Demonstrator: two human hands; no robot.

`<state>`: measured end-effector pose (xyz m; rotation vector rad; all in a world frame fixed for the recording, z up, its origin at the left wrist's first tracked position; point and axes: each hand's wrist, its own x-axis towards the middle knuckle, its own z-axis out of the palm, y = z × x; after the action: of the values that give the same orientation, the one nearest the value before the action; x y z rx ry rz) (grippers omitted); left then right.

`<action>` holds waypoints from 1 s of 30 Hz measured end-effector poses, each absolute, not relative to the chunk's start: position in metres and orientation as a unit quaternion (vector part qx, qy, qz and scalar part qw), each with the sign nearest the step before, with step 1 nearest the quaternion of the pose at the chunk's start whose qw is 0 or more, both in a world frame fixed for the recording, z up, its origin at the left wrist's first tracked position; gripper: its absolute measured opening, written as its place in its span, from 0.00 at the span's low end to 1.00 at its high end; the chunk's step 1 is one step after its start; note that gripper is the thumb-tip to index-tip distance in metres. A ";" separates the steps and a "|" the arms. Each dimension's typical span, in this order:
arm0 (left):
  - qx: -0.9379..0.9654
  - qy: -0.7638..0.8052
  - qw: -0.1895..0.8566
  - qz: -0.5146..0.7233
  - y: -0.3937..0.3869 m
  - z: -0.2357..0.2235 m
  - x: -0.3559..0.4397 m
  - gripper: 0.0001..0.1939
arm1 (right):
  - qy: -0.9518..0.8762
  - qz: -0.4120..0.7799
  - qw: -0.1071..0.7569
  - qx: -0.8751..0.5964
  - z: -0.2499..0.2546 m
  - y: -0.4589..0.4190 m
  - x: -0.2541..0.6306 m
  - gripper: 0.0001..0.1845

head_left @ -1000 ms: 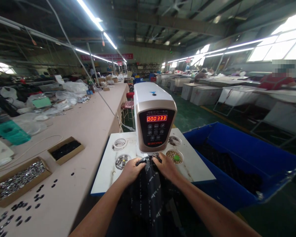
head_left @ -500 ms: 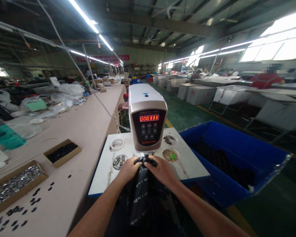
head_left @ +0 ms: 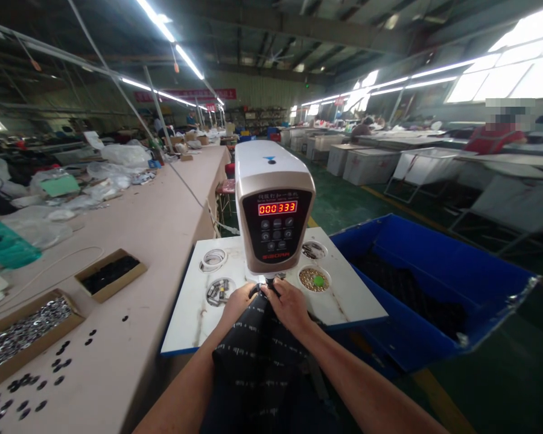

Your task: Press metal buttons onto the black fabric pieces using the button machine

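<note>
We hold black fabric (head_left: 257, 355) beneath the machine (head_left: 274, 199) — left hand (head_left: 238, 301), right hand (head_left: 290, 303) clamped on it; carton (head_left: 40, 346) holds metal pieces (head_left: 27, 328), blue bin (head_left: 420, 247) dark cloth (head_left: 407, 289); white tabletop's (head_left: 359, 301) right edge beside bin, green floor (head_left: 335, 202) beyond

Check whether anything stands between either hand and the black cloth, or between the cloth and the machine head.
Nothing visible does. The left hand and right hand both grip the black cloth directly, its held end just below the machine head. Whether they touch is too small to tell.
</note>
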<state>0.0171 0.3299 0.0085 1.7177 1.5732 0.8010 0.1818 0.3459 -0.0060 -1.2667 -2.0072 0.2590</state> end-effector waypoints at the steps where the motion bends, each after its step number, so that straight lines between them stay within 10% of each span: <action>1: 0.654 0.607 0.332 0.307 0.328 0.009 0.018 0.17 | -0.778 0.103 0.371 -0.497 -0.006 0.345 0.181 0.15; 14: 0.624 0.616 0.341 0.339 0.306 0.013 0.014 0.11 | -0.768 0.182 0.399 -0.467 0.001 0.328 0.193 0.08; 30: 0.353 0.528 0.625 0.454 0.132 0.057 -0.028 0.15 | -0.700 0.541 0.238 -0.400 0.064 0.197 0.189 0.35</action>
<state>-0.0283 0.1324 0.0567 0.8093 1.2124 1.0427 0.1885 0.1969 0.0636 -1.0953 -1.9184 1.4821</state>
